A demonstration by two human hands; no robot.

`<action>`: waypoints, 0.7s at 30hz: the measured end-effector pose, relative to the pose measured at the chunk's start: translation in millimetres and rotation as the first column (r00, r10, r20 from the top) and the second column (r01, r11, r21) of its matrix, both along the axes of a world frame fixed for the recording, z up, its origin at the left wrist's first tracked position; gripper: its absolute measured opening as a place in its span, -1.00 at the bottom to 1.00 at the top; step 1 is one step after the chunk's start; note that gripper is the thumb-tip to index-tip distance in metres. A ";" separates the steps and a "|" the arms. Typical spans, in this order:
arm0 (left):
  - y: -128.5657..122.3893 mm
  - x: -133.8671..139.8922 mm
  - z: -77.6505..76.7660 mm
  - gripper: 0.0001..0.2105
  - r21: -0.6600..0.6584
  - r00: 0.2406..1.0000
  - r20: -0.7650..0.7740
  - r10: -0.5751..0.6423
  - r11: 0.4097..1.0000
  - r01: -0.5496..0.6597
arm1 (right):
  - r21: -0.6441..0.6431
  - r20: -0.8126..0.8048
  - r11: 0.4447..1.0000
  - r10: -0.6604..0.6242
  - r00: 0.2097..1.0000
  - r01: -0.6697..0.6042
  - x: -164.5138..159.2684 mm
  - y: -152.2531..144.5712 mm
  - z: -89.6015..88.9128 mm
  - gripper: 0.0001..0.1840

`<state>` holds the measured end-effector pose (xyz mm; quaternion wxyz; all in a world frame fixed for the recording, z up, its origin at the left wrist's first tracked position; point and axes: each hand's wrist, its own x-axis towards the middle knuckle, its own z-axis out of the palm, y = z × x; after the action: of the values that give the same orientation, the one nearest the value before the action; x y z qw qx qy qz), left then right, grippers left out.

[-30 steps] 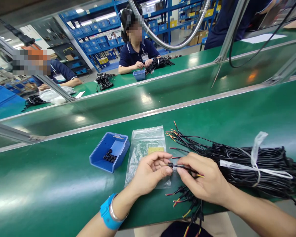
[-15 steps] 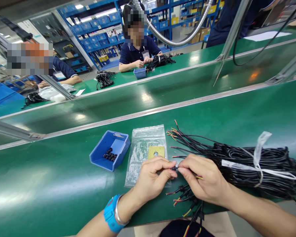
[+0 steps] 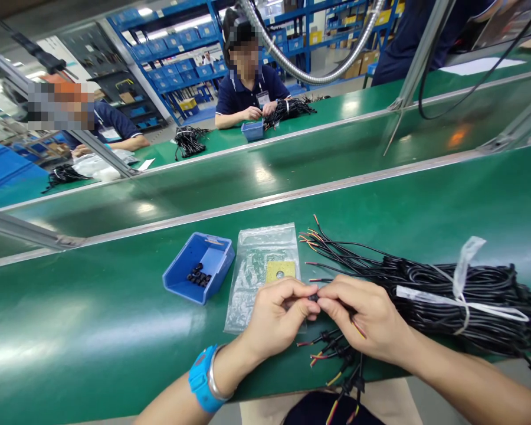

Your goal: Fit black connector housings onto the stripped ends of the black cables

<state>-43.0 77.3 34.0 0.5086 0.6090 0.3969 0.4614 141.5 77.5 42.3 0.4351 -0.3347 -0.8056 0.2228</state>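
My left hand [image 3: 279,313] is closed in a pinch on a small black part [image 3: 313,297], mostly hidden by the fingertips. Against it, the fingertips of my right hand [image 3: 366,316] pinch a black cable, itself largely covered; red and yellow wire ends [image 3: 359,329] stick out below that thumb. Under my hands hang several black cable ends [image 3: 346,357] with black fittings and bare coloured wires, some reaching over the table edge. To the right lies a bundle of black cables [image 3: 451,289] bound with a white tie.
A blue bin [image 3: 221,277] with several small black parts [image 3: 199,276] stands left of a clear plastic bag [image 3: 248,271] and a yellow square piece [image 3: 274,270]. Metal rails cross the green table [image 3: 128,330]. Across it, a person [image 3: 252,88] handles cables beside another blue bin [image 3: 252,130].
My fingertips have come closer together, and the short black piece between them is now more covered. The wire ends below my right thumb have tilted downward.
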 end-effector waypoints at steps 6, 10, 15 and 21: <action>-2.6 1.8 -3.5 -0.87 -0.199 0.996 0.081 0.044 0.980 -0.027 | 0.013 0.052 0.997 -0.082 0.995 0.081 -1.1 1.3 -4.2 -0.83; -3.6 0.7 0.8 -0.94 0.077 0.996 -0.086 0.031 0.997 -0.025 | 0.012 0.058 0.999 -0.036 0.998 0.036 -0.2 0.0 -6.8 -0.82; -3.7 -1.2 2.8 -0.90 0.329 0.971 -0.228 0.067 0.944 0.012 | 0.008 0.061 1.000 0.003 0.998 -0.004 -0.5 -1.9 -8.5 -0.81; -4.9 -3.2 0.3 -0.91 0.372 0.975 -0.213 0.069 0.928 0.016 | -0.009 0.084 1.000 0.024 0.996 -0.023 -1.1 -2.2 -7.4 -0.80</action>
<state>-46.2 72.4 34.2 0.3305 0.7364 0.3649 0.4641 140.4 75.3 34.9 0.3967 -0.3360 -0.8263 0.2167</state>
